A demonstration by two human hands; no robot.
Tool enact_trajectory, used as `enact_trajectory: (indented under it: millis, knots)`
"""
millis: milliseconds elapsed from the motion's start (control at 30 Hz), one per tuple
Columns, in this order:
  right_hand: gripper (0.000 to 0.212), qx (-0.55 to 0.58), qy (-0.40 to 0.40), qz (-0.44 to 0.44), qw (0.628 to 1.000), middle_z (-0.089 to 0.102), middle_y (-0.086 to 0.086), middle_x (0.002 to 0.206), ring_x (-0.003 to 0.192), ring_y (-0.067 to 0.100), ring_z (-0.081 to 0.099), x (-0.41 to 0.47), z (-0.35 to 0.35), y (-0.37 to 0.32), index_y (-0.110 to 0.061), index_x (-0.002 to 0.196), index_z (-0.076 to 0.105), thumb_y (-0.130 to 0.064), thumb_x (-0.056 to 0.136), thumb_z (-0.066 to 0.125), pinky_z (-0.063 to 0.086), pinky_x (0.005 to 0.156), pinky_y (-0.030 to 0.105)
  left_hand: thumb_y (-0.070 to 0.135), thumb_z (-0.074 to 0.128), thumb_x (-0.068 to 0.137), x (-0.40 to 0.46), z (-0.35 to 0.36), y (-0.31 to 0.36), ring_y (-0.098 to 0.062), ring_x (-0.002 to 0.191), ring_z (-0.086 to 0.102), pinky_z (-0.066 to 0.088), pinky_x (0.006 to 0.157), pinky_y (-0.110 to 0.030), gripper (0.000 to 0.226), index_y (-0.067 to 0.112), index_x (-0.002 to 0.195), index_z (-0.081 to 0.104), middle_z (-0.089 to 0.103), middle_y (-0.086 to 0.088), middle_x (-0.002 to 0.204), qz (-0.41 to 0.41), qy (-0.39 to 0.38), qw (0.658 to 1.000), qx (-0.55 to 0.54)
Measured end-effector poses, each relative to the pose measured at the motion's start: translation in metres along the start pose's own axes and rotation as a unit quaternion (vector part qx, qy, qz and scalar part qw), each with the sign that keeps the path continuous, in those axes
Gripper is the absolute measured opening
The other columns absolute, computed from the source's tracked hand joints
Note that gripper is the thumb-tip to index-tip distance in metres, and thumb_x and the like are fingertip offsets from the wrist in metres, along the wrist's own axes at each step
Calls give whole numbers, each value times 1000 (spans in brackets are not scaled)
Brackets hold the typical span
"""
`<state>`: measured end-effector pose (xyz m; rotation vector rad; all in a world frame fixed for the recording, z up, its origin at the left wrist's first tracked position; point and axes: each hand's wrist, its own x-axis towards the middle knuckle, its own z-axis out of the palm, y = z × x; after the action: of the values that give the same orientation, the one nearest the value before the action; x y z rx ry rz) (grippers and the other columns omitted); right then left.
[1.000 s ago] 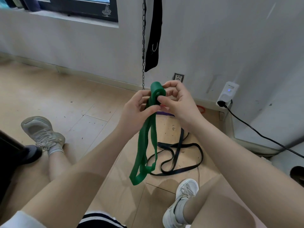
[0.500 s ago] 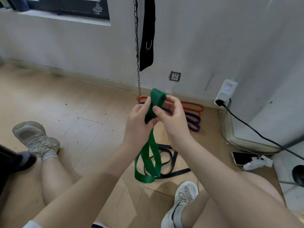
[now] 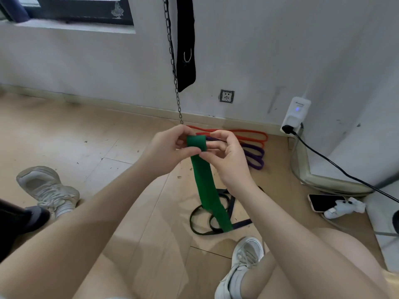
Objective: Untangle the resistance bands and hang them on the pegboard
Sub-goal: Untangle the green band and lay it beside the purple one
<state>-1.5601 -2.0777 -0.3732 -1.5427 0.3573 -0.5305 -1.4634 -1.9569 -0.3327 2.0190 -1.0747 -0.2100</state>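
Note:
A wide green resistance band [image 3: 205, 184] hangs flat from both my hands, its lower end near the floor. My left hand [image 3: 166, 152] pinches its top fold from the left, and my right hand [image 3: 226, 156] pinches it from the right. Under it a thin black band [image 3: 207, 225] lies looped on the wooden floor. An orange band [image 3: 250, 134] and a purple band [image 3: 254, 156] lie by the wall behind my right hand. No pegboard is in view.
A chain [image 3: 172, 61] and a black strap [image 3: 185, 44] hang down the wall above my hands. A phone [image 3: 323, 202] and a white object lie at the right, near a plugged-in adapter [image 3: 295, 115] and its cable. My shoes [image 3: 49, 190] flank the bands.
The green band has been spread from a bunched double strand into one flat strip. My hands have moved lower in view, uncovering more of the orange and purple bands.

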Motion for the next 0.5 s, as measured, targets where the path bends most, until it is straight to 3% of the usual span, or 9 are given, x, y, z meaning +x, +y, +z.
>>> enact_trajectory:
  millis: [100, 167, 267, 367, 500]
  knots:
    - [57, -28, -56, 15, 998, 70, -8, 102, 102, 6, 64, -4, -12, 12, -28, 128, 39, -7, 83, 67, 51, 92, 25, 13, 65, 83, -1, 4, 3, 1, 79, 60, 46, 73, -8, 22, 30, 95, 58, 64, 14, 88, 6, 19, 998, -55]
    - [50, -117, -110, 19, 987, 65, -11, 113, 110, 5, 58, -8, -24, 27, -32, 125, 48, -11, 84, 66, 47, 100, 33, 3, 61, 85, -1, 3, 11, 2, 80, 60, 48, 74, -13, 26, 26, 94, 59, 64, 9, 89, 11, 39, 987, -153]
    - [37, -151, -148, 75, 975, 61, -11, 120, 111, 8, 57, -12, -39, 45, -35, 117, 56, -13, 88, 61, 48, 97, 38, -8, 54, 85, -1, -1, 21, 7, 75, 58, 48, 70, -10, 35, 26, 92, 57, 60, 7, 85, 18, 42, 965, -258]
    - [28, -200, -179, 104, 958, 63, -7, 112, 105, 12, 59, -12, -43, 57, -29, 114, 58, -19, 88, 61, 51, 93, 38, -8, 54, 84, -7, 1, 15, 5, 77, 57, 47, 72, -11, 36, 27, 93, 57, 62, 14, 84, 29, -4, 972, -232]
    - [13, -313, -132, 94, 936, 62, -6, 97, 90, 15, 61, -10, -48, 69, -24, 104, 57, -26, 90, 59, 53, 81, 35, -9, 53, 85, -23, 1, -14, 6, 79, 60, 47, 71, -10, 34, 24, 95, 52, 65, 24, 81, -26, -21, 972, -234]
